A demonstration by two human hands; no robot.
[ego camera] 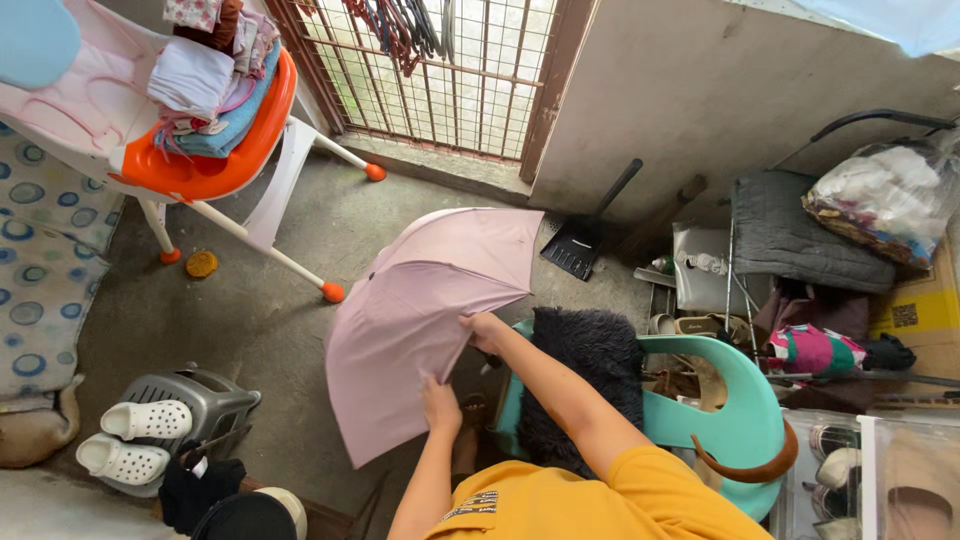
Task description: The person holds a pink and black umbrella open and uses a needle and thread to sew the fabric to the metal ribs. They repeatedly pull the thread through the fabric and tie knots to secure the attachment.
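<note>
Umbrella (420, 320), pink, open: both hands, left (440, 405) and right (483, 330), grip its canopy edge; risk—fabric slipping, ribs catching chair (740, 420) beside right hand.

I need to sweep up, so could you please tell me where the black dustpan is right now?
In the head view, the black plastic dustpan leans against the grey wall right of the barred window, just beyond the open pink umbrella.

One head-worn camera looks steeply down from close above onto the hands and the concrete floor (250, 310).
</note>
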